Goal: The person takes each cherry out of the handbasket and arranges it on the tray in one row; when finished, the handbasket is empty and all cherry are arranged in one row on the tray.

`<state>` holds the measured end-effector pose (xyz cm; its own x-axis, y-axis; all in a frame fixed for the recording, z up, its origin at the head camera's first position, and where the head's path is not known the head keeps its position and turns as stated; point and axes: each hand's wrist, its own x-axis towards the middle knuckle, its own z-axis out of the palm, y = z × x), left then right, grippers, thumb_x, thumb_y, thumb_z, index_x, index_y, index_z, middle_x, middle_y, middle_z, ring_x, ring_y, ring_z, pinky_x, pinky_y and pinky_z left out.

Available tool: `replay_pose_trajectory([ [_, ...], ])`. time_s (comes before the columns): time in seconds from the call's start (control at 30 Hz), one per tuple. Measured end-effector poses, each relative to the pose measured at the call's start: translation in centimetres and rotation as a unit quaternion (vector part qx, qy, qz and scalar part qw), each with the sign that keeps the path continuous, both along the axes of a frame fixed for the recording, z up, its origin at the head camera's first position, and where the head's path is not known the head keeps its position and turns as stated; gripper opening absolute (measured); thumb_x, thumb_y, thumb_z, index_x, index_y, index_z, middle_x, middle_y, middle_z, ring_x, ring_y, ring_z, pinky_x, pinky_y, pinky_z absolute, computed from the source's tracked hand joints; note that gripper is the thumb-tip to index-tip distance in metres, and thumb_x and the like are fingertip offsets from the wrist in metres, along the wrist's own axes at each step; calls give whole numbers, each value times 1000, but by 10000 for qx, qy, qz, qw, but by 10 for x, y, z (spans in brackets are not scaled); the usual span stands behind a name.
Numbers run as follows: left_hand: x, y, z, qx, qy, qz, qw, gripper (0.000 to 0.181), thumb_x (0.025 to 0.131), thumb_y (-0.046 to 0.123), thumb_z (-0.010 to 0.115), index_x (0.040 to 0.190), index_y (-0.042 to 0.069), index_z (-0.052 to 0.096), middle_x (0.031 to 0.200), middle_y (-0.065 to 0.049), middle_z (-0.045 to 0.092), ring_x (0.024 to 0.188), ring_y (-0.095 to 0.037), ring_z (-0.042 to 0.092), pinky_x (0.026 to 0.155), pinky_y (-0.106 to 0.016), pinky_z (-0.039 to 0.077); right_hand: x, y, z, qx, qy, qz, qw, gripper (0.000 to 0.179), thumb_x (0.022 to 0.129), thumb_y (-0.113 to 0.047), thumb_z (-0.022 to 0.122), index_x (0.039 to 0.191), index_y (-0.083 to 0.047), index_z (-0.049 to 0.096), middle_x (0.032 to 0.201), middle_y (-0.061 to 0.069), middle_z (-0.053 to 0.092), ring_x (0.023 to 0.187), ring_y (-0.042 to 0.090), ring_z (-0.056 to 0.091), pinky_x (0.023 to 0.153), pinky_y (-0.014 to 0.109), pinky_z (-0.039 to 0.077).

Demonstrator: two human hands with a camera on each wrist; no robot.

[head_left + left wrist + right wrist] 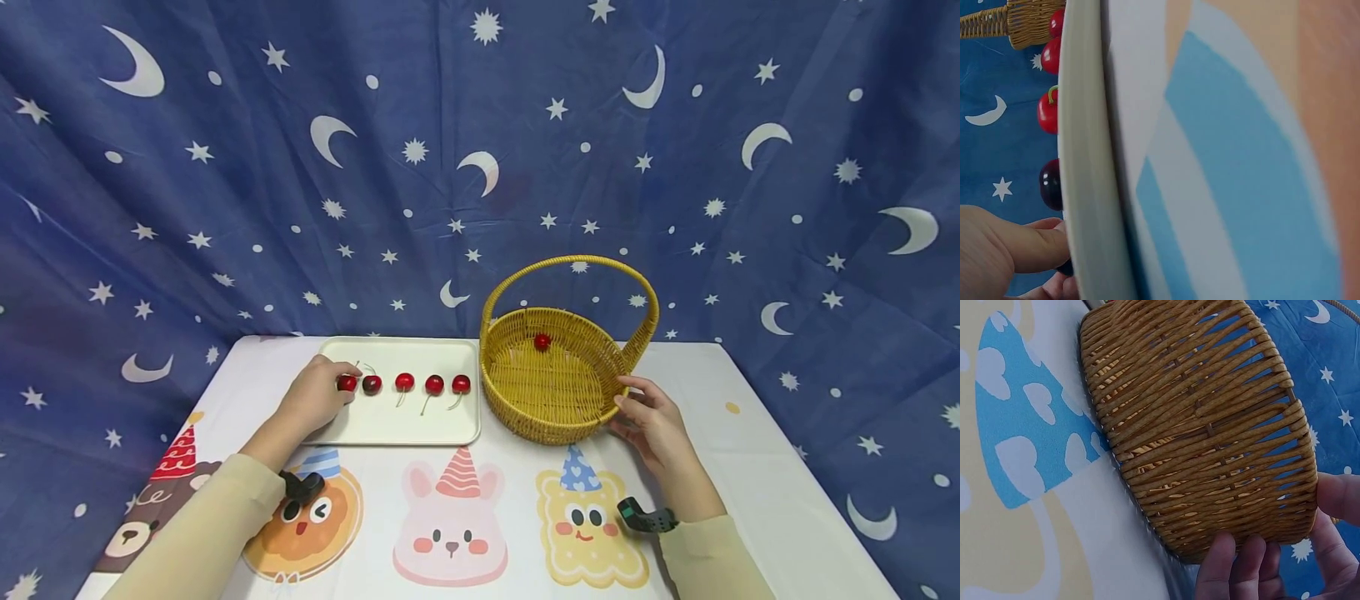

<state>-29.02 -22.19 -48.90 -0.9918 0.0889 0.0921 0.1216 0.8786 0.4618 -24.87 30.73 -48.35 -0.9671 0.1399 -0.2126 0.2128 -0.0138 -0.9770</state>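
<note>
In the head view, my left hand reaches over the left end of a white tray and pinches the leftmost cherry between thumb and fingers. To its right, several more red and dark-red cherries lie in a row on the tray, stems attached. In the left wrist view the tray's rim hides most of that pinch. My right hand holds the right side of a yellow wicker basket, one finger at the rim, others against the outer wall. A single cherry lies inside the basket, near its back wall.
The basket's tall arched handle rises above its rim. A white tablecloth with cartoon prints covers the table. Behind the table hangs a dark blue curtain with moons and stars.
</note>
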Motion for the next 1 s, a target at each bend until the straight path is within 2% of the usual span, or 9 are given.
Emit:
replay_pose_trajectory([
  [0.17,3,0,8,-37,-30,60,10000,42,92,8,81,133,10,76,123,-24,61,100,-33,60,88,-51,52,-1,1,-1,-2,-12,19,10000,42,107,-13,64,148,-18,56,116,-4,57,96,12,64,87,32,60],
  [0.33,7,5,27,47,108,-78,9999,44,92,8,82,135,10,74,128,-25,61,105,-36,63,91,-54,52,-3,2,0,29,42,5,10000,42,107,-13,64,148,-16,55,114,-4,57,94,12,63,87,32,60],
  [0.47,11,21,49,262,151,-432,9986,44,91,9,83,134,9,74,128,-23,66,95,-29,64,82,-46,53,-2,3,1,14,91,-31,10000,41,107,-13,64,147,-15,55,113,-3,58,93,12,63,86,32,60],
  [0.6,19,50,74,577,38,-967,9936,45,91,11,84,134,10,73,126,-19,69,84,-20,61,72,-35,50,0,4,0,10,57,-20,10000,39,107,-13,65,145,-16,56,113,-4,58,94,12,62,86,32,60],
  [0.7,28,77,94,770,-58,-1416,9869,47,90,11,86,136,13,73,127,-13,70,87,-17,63,70,-31,52,1,4,-1,-5,32,11,10000,39,106,-13,65,144,-17,57,112,-5,58,93,11,62,87,32,60],
  [0.77,33,97,106,884,-126,-1787,9798,48,91,12,86,137,14,72,127,-9,71,91,-16,65,71,-31,54,2,4,-1,-1,32,21,10000,39,106,-13,65,144,-17,57,110,-5,58,93,11,62,87,32,60],
  [0.9,38,138,127,1079,-441,-2599,9586,48,94,13,84,140,17,70,127,-3,71,99,-15,70,76,-30,59,1,4,-1,-21,62,32,10000,39,106,-13,66,144,-17,58,109,-5,58,92,11,62,86,32,60],
  [1.0,35,172,137,945,-518,-3098,9447,48,96,14,82,142,17,68,127,-2,71,104,-14,71,86,-31,60,1,4,-1,-62,90,38,9999,38,106,-14,66,143,-18,59,110,-5,58,92,11,61,85,32,60],
])
